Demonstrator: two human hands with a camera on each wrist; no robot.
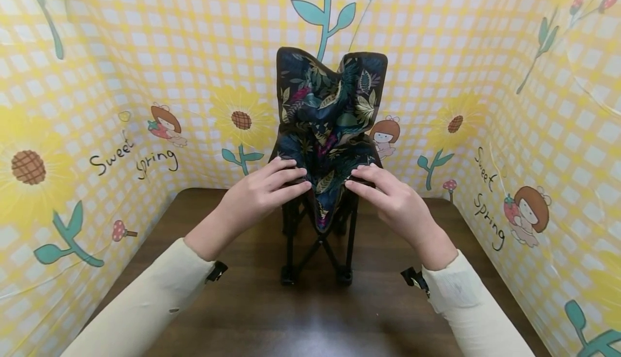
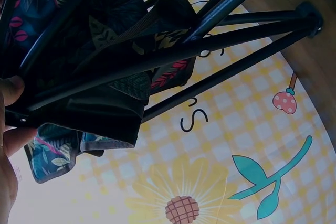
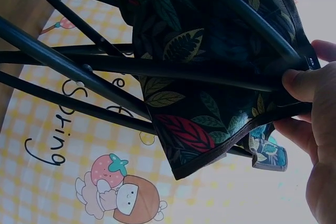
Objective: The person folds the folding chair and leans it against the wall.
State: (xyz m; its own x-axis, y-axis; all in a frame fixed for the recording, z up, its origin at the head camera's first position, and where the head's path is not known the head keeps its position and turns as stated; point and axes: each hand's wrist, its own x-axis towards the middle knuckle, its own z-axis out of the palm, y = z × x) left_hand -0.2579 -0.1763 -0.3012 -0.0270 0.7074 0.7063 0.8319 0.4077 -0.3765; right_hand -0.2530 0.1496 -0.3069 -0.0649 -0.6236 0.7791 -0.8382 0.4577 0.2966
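Note:
A small folding chair (image 1: 320, 179) with dark leaf-patterned fabric and black legs stands upright on the table, its seat sagging in a V and its backrest (image 1: 308, 90) creased. At the seat's front left corner, my left hand (image 1: 257, 192) grips the edge with its fingers on top. My right hand (image 1: 402, 200) holds the front right corner likewise. In the left wrist view, the thumb (image 2: 11, 92) lies by the end of a frame tube. The right wrist view has the thumb (image 3: 299, 83) pressed at a tube end, beside the fabric (image 3: 178, 95).
The brown table (image 1: 252, 314) has a wood-like top. Yellow checked cloth walls (image 1: 194, 76) with flowers and cartoon figures stand at the back and both sides. The crossed legs (image 1: 320, 241) stand on the table below the seat.

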